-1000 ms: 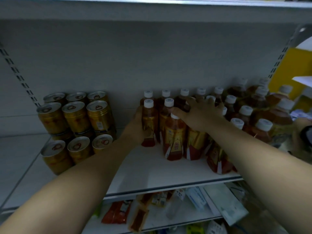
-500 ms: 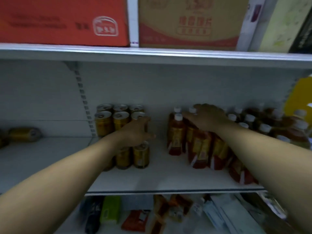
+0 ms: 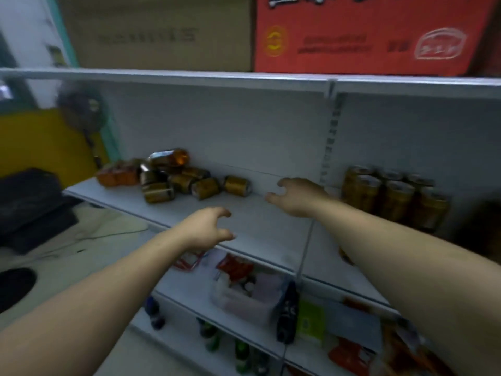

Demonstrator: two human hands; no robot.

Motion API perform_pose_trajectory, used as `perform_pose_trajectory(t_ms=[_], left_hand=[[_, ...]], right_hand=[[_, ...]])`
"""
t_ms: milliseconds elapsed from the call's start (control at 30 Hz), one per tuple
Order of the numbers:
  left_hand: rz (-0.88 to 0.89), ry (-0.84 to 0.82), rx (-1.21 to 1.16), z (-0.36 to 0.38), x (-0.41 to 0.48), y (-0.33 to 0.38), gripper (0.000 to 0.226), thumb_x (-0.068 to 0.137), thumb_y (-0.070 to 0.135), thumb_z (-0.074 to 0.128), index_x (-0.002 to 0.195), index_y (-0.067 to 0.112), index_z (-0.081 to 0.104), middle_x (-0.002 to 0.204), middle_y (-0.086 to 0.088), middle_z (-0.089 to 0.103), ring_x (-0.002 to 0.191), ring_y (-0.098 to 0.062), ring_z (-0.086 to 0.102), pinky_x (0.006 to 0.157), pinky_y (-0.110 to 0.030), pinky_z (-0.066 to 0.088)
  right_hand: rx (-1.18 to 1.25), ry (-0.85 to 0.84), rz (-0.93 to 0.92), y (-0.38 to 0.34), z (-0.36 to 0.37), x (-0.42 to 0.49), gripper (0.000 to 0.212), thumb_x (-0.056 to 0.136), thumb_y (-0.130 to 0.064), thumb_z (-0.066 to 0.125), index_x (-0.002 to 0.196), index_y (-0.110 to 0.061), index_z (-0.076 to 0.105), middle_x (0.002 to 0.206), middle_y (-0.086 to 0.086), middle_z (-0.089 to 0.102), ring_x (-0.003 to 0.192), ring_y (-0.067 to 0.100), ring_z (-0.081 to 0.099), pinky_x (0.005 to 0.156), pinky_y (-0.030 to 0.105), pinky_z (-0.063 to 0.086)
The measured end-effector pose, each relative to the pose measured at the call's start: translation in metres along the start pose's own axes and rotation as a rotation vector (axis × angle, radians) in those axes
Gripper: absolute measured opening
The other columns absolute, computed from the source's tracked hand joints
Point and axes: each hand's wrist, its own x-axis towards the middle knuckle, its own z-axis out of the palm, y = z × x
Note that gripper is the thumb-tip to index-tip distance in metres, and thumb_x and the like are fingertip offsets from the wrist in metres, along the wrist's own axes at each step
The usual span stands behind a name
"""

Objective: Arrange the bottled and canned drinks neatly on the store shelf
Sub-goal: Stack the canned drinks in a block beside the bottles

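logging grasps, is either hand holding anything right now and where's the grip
Nothing is held. The left hand and right hand hover by the shelf, both loosely curled, clear of the toppled cans and the upright cans.

Gold cans point(image 3: 187, 180) lie toppled at shelf point(image 3: 260, 226) left; upright cans point(image 3: 393, 196) stand right.

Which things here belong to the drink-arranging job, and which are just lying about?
Job:
heap of toppled cans
single can lying on its side
upright cans at the right
shelf
left hand and right hand, both holding nothing

Lying about:
red carton and brown carton up top
fan
snack packets below
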Motion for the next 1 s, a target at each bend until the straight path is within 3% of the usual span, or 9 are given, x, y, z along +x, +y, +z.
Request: perform_pose_trajectory(t_ms=[100, 200, 300, 400, 533, 700, 800, 867, 1000], left_hand=[[-0.095, 0.024, -0.03, -0.017, -0.008, -0.056, 0.063, 0.088, 0.041, 0.062, 0.142, 0.019, 0.038, 0.145, -0.003, 0.043, 0.124, -0.021, 0.049, 0.097, -0.031, 0.043], [-0.169, 0.046, -0.031, -0.031, -0.004, -0.098, 0.064, 0.087, 0.041, 0.062, 0.142, 0.017, 0.039, 0.146, -0.004, 0.041, 0.127, -0.022, 0.047, 0.102, -0.032, 0.04], [-0.218, 0.08, -0.034, -0.04, 0.013, -0.132, 0.065, 0.087, 0.04, 0.062, 0.143, 0.017, 0.038, 0.148, -0.004, 0.039, 0.131, -0.021, 0.042, 0.104, -0.031, 0.035], [-0.262, 0.107, -0.053, -0.045, 0.042, -0.162, 0.067, 0.086, 0.039, 0.064, 0.143, 0.017, 0.036, 0.147, -0.005, 0.04, 0.127, -0.02, 0.046, 0.1, -0.029, 0.038], [-0.286, 0.162, -0.058, -0.053, 0.095, -0.2, 0.068, 0.084, 0.037, 0.067, 0.142, 0.019, 0.037, 0.145, -0.006, 0.04, 0.124, -0.023, 0.048, 0.097, -0.03, 0.04], [-0.258, 0.189, 0.09, -0.056, 0.158, -0.244, 0.085, 0.08, 0.03, 0.072, 0.148, 0.022, 0.022, 0.154, -0.005, 0.025, 0.133, -0.026, 0.037, 0.107, -0.041, 0.038], [-0.262, 0.135, 0.169, -0.053, 0.183, -0.269, 0.096, 0.08, 0.03, 0.071, 0.151, 0.026, 0.007, 0.157, -0.003, 0.015, 0.14, -0.028, 0.024, 0.112, -0.044, 0.033], [-0.246, 0.108, 0.242, -0.05, 0.192, -0.281, 0.098, 0.08, 0.035, 0.071, 0.152, 0.024, 0.005, 0.156, -0.006, 0.014, 0.137, -0.03, 0.025, 0.11, -0.043, 0.034], [-0.138, 0.203, 0.301, -0.047, 0.2, -0.296, 0.09, 0.074, 0.04, 0.074, 0.146, 0.022, 0.023, 0.146, -0.012, 0.027, 0.128, -0.033, 0.032, 0.102, -0.043, 0.038]], right_hand=[[-0.028, -0.021, -0.061, -0.054, 0.025, 0.025, 0.08, 0.085, -0.073, 0.042, 0.147, -0.024, 0.034, 0.153, 0.001, 0.036, 0.134, 0.025, 0.04, 0.099, 0.032, 0.037], [-0.051, -0.006, -0.136, -0.091, 0.042, 0.052, 0.076, 0.086, -0.069, 0.046, 0.146, -0.023, 0.037, 0.152, 0.003, 0.038, 0.135, 0.025, 0.04, 0.102, 0.032, 0.036], [-0.076, -0.005, -0.17, -0.11, 0.062, 0.089, 0.073, 0.084, -0.07, 0.047, 0.139, -0.022, 0.047, 0.143, 0.006, 0.048, 0.125, 0.027, 0.048, 0.101, 0.038, 0.043], [-0.071, -0.072, -0.153, -0.119, 0.084, 0.133, 0.073, 0.085, -0.066, 0.05, 0.139, -0.017, 0.044, 0.137, 0.011, 0.05, 0.118, 0.028, 0.052, 0.098, 0.04, 0.045], [-0.119, -0.068, -0.162, -0.121, 0.108, 0.196, 0.073, 0.088, -0.054, 0.057, 0.144, -0.013, 0.033, 0.144, 0.011, 0.042, 0.127, 0.03, 0.045, 0.101, 0.038, 0.04], [-0.394, -0.064, -0.257, -0.114, 0.126, 0.264, 0.07, 0.094, -0.025, 0.05, 0.153, -0.017, 0.012, 0.158, 0.009, 0.018, 0.144, 0.03, 0.018, 0.115, 0.046, 0.023], [-0.503, -0.095, -0.258, -0.108, 0.131, 0.28, 0.066, 0.092, -0.024, 0.051, 0.149, -0.017, 0.018, 0.158, 0.01, 0.018, 0.146, 0.029, 0.014, 0.116, 0.047, 0.019], [-0.517, -0.105, -0.242, -0.108, 0.133, 0.282, 0.068, 0.088, -0.028, 0.057, 0.145, -0.018, 0.021, 0.152, 0.011, 0.028, 0.142, 0.03, 0.022, 0.114, 0.045, 0.023], [-0.506, -0.111, -0.234, -0.114, 0.134, 0.276, 0.084, 0.08, -0.04, 0.067, 0.147, -0.023, 0.02, 0.144, 0.008, 0.029, 0.135, 0.03, 0.025, 0.108, 0.043, 0.032]])
